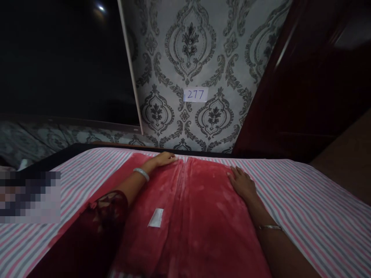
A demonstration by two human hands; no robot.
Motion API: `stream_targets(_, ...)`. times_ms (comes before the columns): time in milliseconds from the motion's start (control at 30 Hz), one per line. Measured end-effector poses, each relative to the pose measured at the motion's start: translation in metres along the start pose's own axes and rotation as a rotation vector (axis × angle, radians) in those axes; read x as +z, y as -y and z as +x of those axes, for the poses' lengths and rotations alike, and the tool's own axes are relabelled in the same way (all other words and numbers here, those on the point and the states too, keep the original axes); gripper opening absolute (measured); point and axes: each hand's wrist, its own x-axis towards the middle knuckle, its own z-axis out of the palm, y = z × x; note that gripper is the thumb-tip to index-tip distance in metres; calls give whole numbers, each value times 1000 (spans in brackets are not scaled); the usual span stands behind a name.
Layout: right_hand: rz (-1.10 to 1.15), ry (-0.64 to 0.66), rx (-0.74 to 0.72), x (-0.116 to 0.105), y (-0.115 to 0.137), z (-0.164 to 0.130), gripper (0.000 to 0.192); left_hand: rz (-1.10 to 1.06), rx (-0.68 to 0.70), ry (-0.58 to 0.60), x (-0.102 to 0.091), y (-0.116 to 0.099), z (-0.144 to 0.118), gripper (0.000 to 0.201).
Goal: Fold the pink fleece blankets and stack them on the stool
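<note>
A red plush cloth piece (pixel 214 216) lies spread on a striped sheet, with a lengthwise seam or opening down its middle. A small white label (pixel 156 217) shows on its left half. My left hand (pixel 164 158) lies on the far edge of the cloth, left of the middle seam, fingers stretched out and pointing right. My right hand (pixel 243 183) rests flat along the cloth's far right edge with its fingers spread. Neither hand visibly grips the cloth. My left forearm and sleeve cover part of its left side.
The pink, grey and white striped sheet (pixel 307 204) covers the surface under the cloth. A dark screen (pixel 63 61) stands at the back left. Patterned wallpaper bears a paper marked 277 (pixel 196 94). A dark red glossy panel (pixel 307 77) rises at the right.
</note>
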Motion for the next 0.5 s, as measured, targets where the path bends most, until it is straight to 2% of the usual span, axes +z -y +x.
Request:
stream_targets(100,-1,-7,-11,2,-2,1,62,29,-101,5,-21,21,-20,43)
stream_targets(233,-17,-19,-34,6,-4,4,60,129,-253,-14,-41,52,-53,36)
stream_targets(400,-7,-67,-53,8,-7,5,59,205,-341,-74,-49,77,-76,34)
stream_targets(500,-30,-155,-56,1,-2,5,55,187,-357,-113,-49,91,-81,41)
